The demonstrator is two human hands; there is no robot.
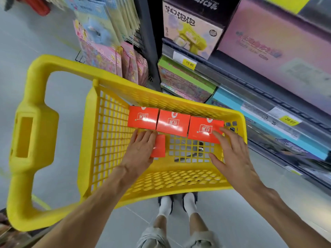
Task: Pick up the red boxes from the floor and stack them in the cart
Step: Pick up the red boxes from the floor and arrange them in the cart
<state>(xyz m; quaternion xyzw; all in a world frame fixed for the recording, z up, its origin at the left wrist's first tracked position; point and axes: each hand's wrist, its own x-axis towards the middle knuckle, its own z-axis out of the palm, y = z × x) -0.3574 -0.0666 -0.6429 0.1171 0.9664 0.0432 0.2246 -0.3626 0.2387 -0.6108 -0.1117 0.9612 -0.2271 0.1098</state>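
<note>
A person is leaning over a yellow cart standing beside toy shelves; three red boxes are lying in a row along the far wall of the basket, the left box touching the middle box, and the right box sitting just beside that; a fourth red box is lying on the basket floor in front of the row; the left hand is resting flat over it, fingers nearly straight, covering its left part, and I cannot tell if the thumb is hooking under; the right hand is spreading open, fingertips touching the near right corner of the right box, gripping nothing; the person's white shoes are showing on the floor below the cart.
</note>
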